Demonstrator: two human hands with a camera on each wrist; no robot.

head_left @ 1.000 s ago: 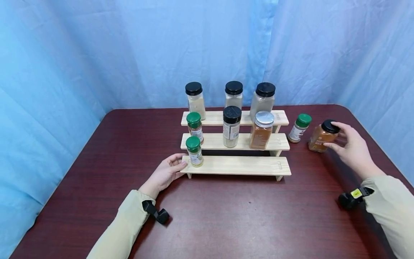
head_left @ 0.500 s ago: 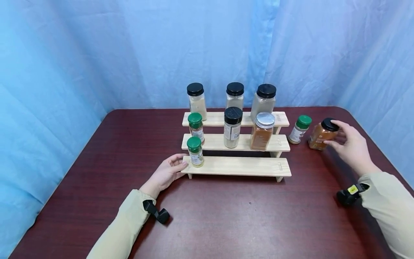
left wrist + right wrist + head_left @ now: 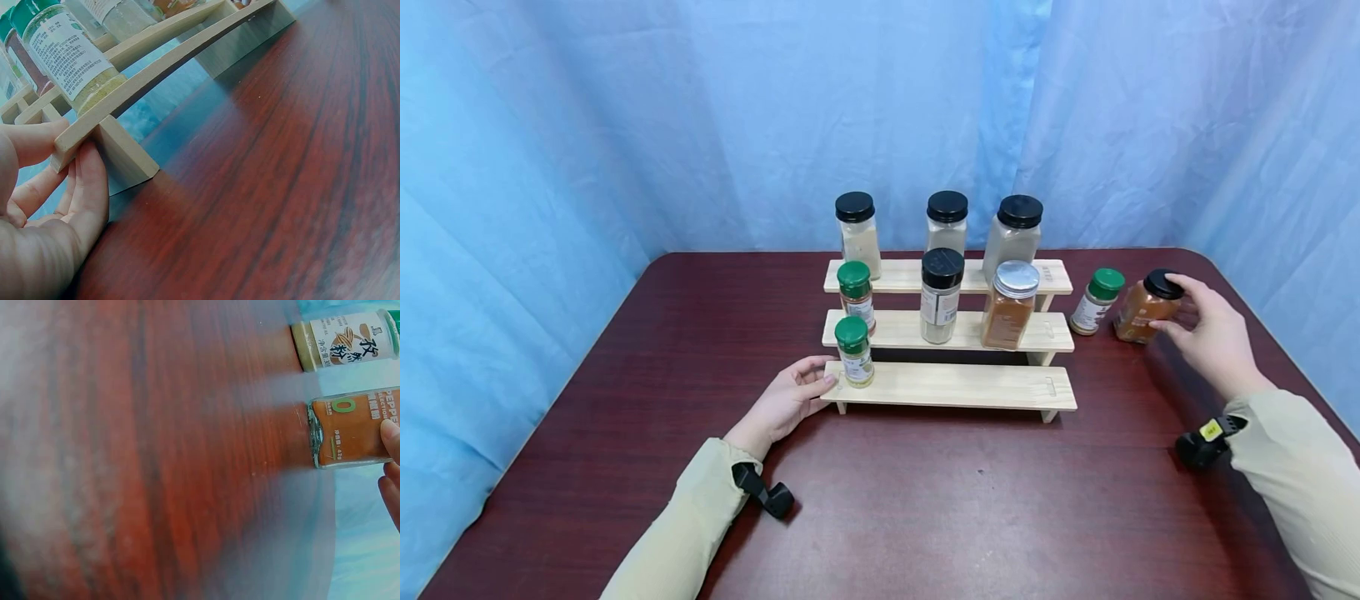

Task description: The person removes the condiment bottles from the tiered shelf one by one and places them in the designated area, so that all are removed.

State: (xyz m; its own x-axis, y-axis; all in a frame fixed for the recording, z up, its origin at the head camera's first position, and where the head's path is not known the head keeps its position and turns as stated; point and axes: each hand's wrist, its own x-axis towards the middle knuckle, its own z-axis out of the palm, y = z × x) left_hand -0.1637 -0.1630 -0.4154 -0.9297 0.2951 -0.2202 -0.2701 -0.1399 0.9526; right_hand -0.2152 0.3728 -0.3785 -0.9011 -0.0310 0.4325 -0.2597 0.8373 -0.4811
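On the right of the table, my right hand [image 3: 1217,337] grips a black-capped glass spice jar [image 3: 1138,317] of orange-brown powder, its label reading "PEPPE…" in the right wrist view. Just left of that jar stands a green-capped spice bottle [image 3: 1092,304], also visible in the right wrist view. My left hand [image 3: 786,398] pinches the left end of the bottom shelf of a three-tier wooden rack [image 3: 955,383], thumb on top and fingers beneath in the left wrist view. Close to that thumb, a green-capped bottle [image 3: 854,354] stands on the bottom shelf.
The middle shelf bears a green-capped bottle [image 3: 857,293], a black-capped shaker [image 3: 940,300] and a silver-lidded jar [image 3: 1009,308] of brown powder. Three black-lidded jars stand on the top shelf, one at its left end [image 3: 859,233]. Blue curtains [image 3: 880,108] surround the dark table [image 3: 925,508].
My right hand and the pepper jar have shifted slightly left and away from me, closer to the green-capped bottle. The left hand keeps its hold on the rack.
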